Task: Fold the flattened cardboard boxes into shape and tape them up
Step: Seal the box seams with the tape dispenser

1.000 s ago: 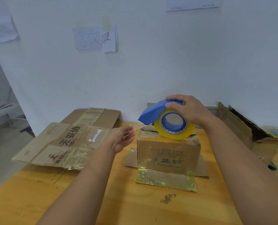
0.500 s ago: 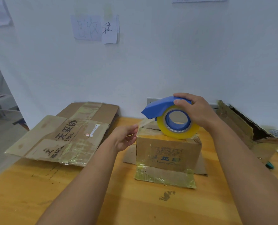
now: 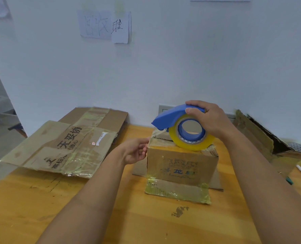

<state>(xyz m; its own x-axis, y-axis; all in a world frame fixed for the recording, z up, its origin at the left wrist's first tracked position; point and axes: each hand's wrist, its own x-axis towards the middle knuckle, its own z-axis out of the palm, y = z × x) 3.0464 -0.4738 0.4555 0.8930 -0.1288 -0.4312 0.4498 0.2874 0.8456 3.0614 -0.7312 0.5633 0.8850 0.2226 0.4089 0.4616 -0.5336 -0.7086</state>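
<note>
My right hand (image 3: 210, 120) grips the blue tape dispenser (image 3: 179, 127) atop the small cardboard box (image 3: 181, 164), mid-table. My left hand (image 3: 137, 152) seems to pinch the tape end (image 3: 156, 135) at the edge. Risk: slack tape wrinkling or lifting.

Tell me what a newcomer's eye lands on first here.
First, the blue tape dispenser with its yellow roll, gripped by the right hand on top of the small cardboard box mid-table. Next, the left hand pinching the tape end at the box's left top edge. Then the flattened cardboard boxes at the left.
</note>
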